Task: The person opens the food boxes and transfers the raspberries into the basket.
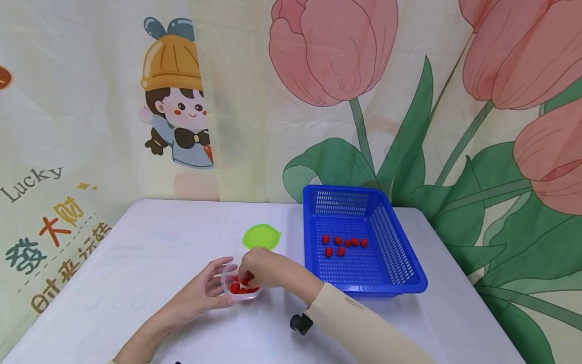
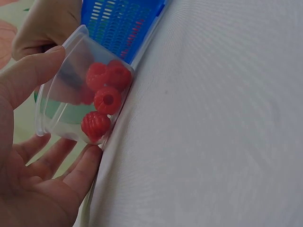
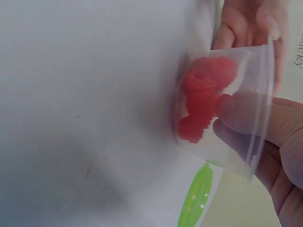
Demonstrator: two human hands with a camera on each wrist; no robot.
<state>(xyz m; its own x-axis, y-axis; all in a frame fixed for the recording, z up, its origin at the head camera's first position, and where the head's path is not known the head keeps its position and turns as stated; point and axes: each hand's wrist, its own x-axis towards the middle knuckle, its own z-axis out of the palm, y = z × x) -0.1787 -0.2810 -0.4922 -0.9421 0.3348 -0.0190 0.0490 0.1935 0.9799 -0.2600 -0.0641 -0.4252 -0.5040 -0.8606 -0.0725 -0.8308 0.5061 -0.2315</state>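
Note:
A clear plastic cup (image 2: 71, 111) with several red raspberries (image 2: 108, 100) at its bottom stands on the white table. My left hand (image 1: 200, 293) grips it from the left, thumb at the rim and fingers round the far side. From the right, my right hand (image 1: 265, 268) reaches down through the cup's mouth. In the right wrist view its thumb and finger pinch at a raspberry (image 3: 201, 105) inside, the fingertips partly behind the cup wall. A green lid (image 1: 261, 236) lies flat on the table just behind the cup.
A blue perforated basket (image 1: 411, 263) stands on the right of the table (image 1: 182, 232), with several raspberries (image 1: 341, 251) scattered on its floor. My right forearm passes in front of its near left corner. A printed cloth (image 1: 245, 101) hangs behind the table.

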